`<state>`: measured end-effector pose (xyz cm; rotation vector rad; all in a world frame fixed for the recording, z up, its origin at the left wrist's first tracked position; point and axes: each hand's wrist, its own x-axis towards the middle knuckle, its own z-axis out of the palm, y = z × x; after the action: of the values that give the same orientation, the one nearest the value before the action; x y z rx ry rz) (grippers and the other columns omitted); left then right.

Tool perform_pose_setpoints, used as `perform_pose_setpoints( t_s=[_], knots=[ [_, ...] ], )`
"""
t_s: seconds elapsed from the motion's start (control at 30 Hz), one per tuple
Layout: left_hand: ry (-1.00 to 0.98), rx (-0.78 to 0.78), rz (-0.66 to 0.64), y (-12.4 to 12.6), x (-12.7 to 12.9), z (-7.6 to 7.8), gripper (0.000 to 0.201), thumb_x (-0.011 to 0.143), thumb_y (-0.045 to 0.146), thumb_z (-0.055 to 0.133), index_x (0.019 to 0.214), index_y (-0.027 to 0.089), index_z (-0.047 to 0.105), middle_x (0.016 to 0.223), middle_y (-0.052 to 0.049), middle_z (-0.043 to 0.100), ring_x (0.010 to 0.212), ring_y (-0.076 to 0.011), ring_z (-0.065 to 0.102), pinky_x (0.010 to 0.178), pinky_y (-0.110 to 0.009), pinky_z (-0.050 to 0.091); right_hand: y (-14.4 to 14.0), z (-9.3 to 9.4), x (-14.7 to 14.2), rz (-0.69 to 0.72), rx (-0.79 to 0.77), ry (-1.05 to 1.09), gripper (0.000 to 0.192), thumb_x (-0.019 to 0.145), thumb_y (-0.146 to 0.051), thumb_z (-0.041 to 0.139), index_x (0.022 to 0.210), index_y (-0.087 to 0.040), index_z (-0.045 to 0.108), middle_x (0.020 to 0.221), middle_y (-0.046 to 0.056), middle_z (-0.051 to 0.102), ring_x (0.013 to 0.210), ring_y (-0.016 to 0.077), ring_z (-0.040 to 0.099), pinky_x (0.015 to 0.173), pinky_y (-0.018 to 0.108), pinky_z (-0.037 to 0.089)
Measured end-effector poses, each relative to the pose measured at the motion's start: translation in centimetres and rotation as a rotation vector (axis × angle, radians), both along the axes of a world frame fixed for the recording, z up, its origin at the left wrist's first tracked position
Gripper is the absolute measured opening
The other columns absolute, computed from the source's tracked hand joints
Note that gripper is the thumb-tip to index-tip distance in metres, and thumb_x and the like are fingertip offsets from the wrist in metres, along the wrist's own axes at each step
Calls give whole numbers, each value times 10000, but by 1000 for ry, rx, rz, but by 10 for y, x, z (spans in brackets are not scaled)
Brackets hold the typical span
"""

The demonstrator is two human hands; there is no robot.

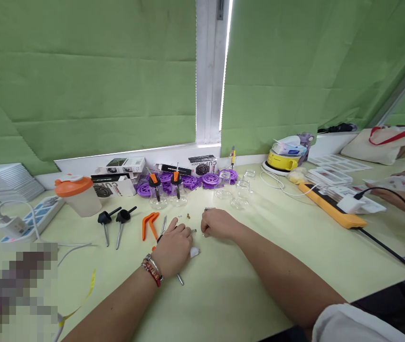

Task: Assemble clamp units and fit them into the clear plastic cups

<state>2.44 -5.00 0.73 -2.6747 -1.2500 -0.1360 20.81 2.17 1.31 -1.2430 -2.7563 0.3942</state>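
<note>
My left hand (174, 248) is low over the table with its fingers curled. A metal rod (180, 279) sticks out below it, and a bit of black and orange shows at its other side; the hand hides the rest. My right hand (218, 224) is closed in a pinch close to the tabletop, and whatever its fingertips hold is hidden. Just behind it lies a coil spring (210, 209). Another spring (193, 231) lies by my left fingertips. Small brass pieces (188, 216) sit between the hands, farther back. A small whitish piece (195, 252) lies beside my left hand.
Orange V-shaped handles (149, 226) and two black parts with metal rods (123, 216) lie to the left. Glass jars (240, 194), purple discs (211, 179) and boxes (115, 186) line the back. An orange-lidded shaker (79, 194) and power strips (334, 206) flank them. Another person's hand (401, 197) is at right.
</note>
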Motion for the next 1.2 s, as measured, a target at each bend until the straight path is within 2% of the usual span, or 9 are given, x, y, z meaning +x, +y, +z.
perform_pose_setpoints(
  t_s=[0.43,0.6,0.77,0.9,1.03,1.2],
  knots=[
    [32,41,5,-1,0,-3,229,867,278,460,789,173,647,802,-63,622,853,-223,529,1029,-472,211,-8,-1,-7,49,-1,32,105,713,-174,654,740,-223,743,807,21,693,763,170,590,583,240,325],
    [44,44,11,-1,0,-2,238,869,295,464,790,169,649,804,-66,618,855,-222,531,1025,-477,224,-12,-3,-7,59,29,21,179,731,-131,551,733,-205,714,807,32,688,736,167,580,568,245,321],
    [42,59,19,-1,-2,-5,201,831,169,464,750,173,648,783,-58,597,843,-215,527,1039,-470,214,-17,-3,-10,75,103,2,154,744,-133,505,725,-163,654,797,56,659,656,152,556,537,248,304],
    [44,47,36,-1,-2,-4,220,780,74,459,714,167,647,770,-51,578,835,-202,521,1033,-465,222,-16,-4,-13,146,200,111,136,783,-147,487,783,-145,623,879,66,638,734,159,559,633,247,366],
    [38,26,34,-2,-1,-2,231,764,43,456,730,162,652,797,-53,582,862,-201,519,1012,-459,249,-13,-11,-17,295,222,175,113,728,-77,505,686,-148,582,775,42,626,778,162,541,762,253,394],
    [16,32,29,-3,-2,-3,247,757,31,450,748,173,652,828,-51,579,882,-201,522,1035,-462,228,-11,-19,-24,297,237,152,114,728,-82,503,698,-138,597,731,50,615,732,164,535,763,266,408]
  ],
)
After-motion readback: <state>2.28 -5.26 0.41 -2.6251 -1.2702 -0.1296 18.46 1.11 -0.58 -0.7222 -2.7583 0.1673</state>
